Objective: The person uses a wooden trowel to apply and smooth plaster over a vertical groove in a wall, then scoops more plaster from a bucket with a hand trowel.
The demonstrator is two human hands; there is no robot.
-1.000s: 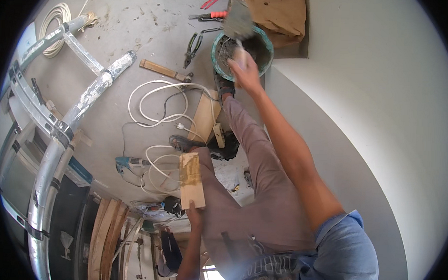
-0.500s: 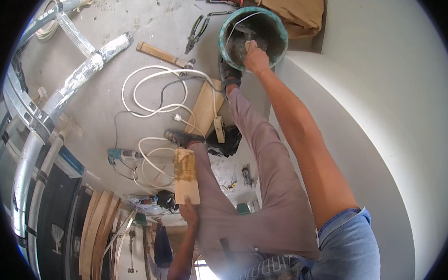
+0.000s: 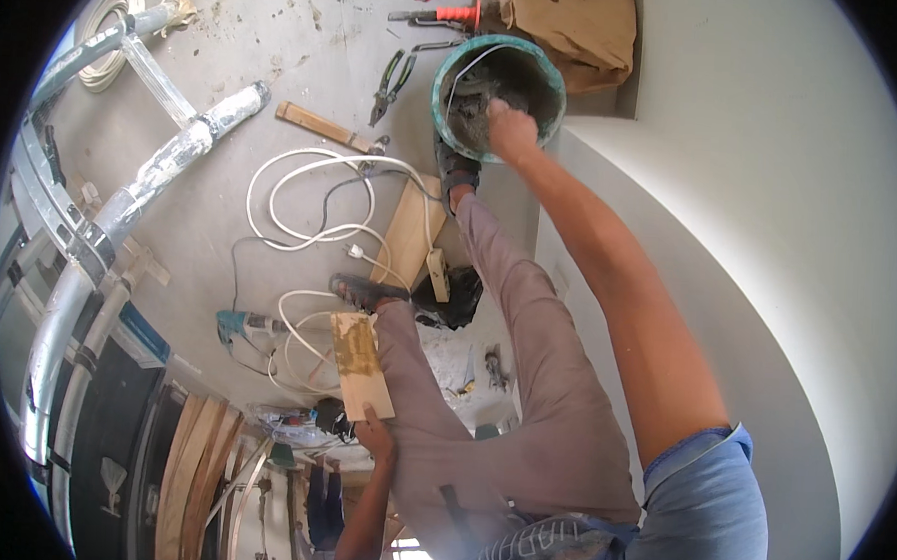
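My right hand [image 3: 513, 131] reaches into a green bucket [image 3: 557, 113] of wet grey mortar [image 3: 469, 113], its fingers closed round a trowel whose blade is mostly hidden now. My left hand [image 3: 375, 435] grips the near end of a short, pale wooden board [image 3: 366, 389]. A wet brown smear covers the far part of that board, which lies level beside my left thigh. The bucket stands by my right foot, against the wall side.
Pliers [image 3: 384, 95], a red-gripped chisel [image 3: 450, 15] and a wooden-handled hammer [image 3: 325, 125] lie on the floor. White cable [image 3: 262, 197] loops around a plank [image 3: 411, 223]. A blue drill [image 3: 234, 326] lies left; a metal ladder [image 3: 153, 177] stands beyond. A brown sack [image 3: 579, 30] sits behind the bucket.
My right hand has dipped lower in the bucket, and the trowel shows less. The board in my left hand has shifted slightly left and nearer to me.
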